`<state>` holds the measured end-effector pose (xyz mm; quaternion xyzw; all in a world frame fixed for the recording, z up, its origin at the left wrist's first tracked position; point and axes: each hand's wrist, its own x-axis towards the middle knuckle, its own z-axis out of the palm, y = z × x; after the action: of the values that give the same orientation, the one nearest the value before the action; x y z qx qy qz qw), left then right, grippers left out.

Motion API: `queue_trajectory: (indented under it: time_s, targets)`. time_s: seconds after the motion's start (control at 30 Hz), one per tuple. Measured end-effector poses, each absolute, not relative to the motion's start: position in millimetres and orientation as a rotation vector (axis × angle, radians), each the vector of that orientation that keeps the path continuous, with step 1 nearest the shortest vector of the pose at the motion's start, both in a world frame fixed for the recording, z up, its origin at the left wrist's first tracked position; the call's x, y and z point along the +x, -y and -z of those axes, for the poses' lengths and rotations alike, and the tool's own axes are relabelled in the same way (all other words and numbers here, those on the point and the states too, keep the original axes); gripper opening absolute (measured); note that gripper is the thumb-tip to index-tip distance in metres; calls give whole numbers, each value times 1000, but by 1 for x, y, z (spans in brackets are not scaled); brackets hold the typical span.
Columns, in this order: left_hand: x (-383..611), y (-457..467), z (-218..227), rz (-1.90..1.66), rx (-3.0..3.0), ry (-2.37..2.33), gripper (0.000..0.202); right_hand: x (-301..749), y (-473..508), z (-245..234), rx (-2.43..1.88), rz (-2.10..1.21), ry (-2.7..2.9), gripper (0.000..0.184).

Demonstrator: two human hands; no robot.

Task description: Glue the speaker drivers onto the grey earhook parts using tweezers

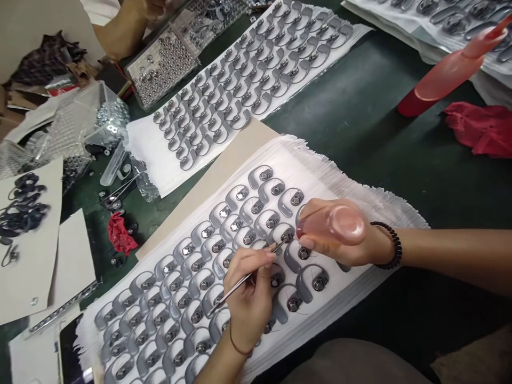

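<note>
My left hand (pixel 250 293) is closed in a pinch on metal tweezers (pixel 256 269), whose tip reaches a grey hook-shaped part (pixel 285 234) with a round metal centre. My right hand (pixel 334 234) is wrapped round a small pinkish squeeze bottle (pixel 340 224), held tipped towards that same part. Both hands hover over several rows of these grey parts (pixel 192 277) laid on a stack of white paper sheets (pixel 360 197). A dark bead bracelet (pixel 394 245) is on my right wrist.
A second white sheet of grey parts (pixel 256 80) lies further back. A clear tray of small metal discs (pixel 160 66) sits at top left beside another person's arm (pixel 120 29). A red bottle (pixel 448 69) and red cloth (pixel 480 128) lie at right. Clutter and card sheets (pixel 28 256) fill the left.
</note>
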<state>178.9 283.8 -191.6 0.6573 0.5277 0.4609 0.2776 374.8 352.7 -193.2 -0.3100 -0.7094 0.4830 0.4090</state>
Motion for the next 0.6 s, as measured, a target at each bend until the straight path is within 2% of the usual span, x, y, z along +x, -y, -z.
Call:
queue_trajectory:
  time_s: [0.6]
  targets:
    - [178, -285, 192, -1204, 1812, -1454, 23, 373, -352, 195, -834, -1218, 1664, 17]
